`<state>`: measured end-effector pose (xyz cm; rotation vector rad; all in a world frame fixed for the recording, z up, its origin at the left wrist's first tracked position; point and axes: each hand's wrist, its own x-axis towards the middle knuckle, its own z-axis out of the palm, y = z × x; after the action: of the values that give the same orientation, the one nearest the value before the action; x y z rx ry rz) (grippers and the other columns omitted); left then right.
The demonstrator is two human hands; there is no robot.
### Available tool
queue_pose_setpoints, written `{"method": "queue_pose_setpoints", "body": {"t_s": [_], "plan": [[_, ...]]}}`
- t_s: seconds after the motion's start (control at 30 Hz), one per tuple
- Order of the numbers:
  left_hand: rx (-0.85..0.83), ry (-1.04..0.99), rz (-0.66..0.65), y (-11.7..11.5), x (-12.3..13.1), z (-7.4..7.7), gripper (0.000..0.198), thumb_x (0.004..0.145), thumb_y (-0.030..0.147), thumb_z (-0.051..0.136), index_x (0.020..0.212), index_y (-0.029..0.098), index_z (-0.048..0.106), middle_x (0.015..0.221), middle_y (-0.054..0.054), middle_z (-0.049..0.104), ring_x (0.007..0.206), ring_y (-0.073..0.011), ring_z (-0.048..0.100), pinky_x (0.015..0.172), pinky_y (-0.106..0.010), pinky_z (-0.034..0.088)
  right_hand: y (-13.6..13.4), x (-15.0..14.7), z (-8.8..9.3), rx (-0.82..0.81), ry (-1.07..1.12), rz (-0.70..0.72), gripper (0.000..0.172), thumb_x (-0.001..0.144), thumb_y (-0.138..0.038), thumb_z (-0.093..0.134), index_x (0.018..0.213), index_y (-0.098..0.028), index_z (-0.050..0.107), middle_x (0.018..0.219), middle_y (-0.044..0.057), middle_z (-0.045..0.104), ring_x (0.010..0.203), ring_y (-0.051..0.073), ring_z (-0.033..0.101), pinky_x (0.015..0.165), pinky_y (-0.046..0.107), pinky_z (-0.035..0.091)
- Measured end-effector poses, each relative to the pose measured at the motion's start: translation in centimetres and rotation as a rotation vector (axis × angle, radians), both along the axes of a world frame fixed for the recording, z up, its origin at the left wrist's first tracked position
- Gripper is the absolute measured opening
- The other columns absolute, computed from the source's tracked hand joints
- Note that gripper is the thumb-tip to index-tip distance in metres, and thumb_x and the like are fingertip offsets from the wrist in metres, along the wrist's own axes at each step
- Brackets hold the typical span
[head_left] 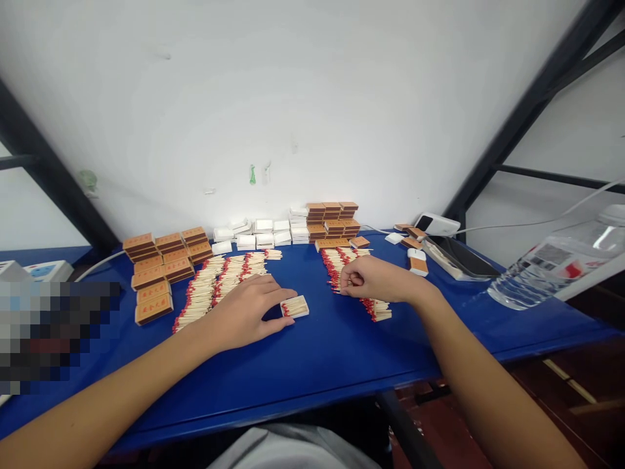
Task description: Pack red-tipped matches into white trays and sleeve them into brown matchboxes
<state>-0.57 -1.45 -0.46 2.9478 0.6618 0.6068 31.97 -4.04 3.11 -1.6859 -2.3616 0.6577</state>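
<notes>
Head view: left fingers (pixel 277 297) pinch a tray (pixel 299 316), right fingers (pixel 347 279) (pressed together) touch matches (pixel 334 262).

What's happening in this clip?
A person sits or stands at a blue table with both bare hands busy. The left hand has its thumb and a finger at a small white rectangular tray, which contains some matches. The right hand is curled at the right-hand spread of red-tipped wooden matches; its grip is unclear. More matches lie left, beside stacked orange-and-brown matchboxes. White cardboard trays line the wall.
</notes>
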Motion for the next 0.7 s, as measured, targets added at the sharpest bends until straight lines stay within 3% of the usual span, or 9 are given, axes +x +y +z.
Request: {"method": "queue_pose_setpoints", "body": {"t_s": [0.47,0.7], "plan": [[0.01,0.002,0.01,-0.12,0.06,0.05,0.038,0.101,0.043,0.068,0.134,0.024,0.069,0.105,-0.008,0.073,0.101,-0.0261,0.069,0.09,-0.04,0.055,0.01,-0.54,-0.25,0.017,0.004,0.036,0.022,0.09,-0.039,0.067,0.078,-0.021,0.066,0.07,0.001,0.061,0.063,0.016,0.053,0.06,0.029,0.037],[0.007,0.024,0.02,-0.18,0.07,0.07,0.04,0.1,0.043,0.069,0.135,0.023,0.068,0.107,-0.009,0.073,0.104,-0.0271,0.069,0.092,-0.041,0.055,-0.03,-0.67,0.05,0.028,-0.036,-0.006,0.019,0.091,-0.039,0.065,0.085,-0.021,0.068,0.068,-0.002,0.057,0.059,0.014,0.047,0.056,0.029,0.034]]}}
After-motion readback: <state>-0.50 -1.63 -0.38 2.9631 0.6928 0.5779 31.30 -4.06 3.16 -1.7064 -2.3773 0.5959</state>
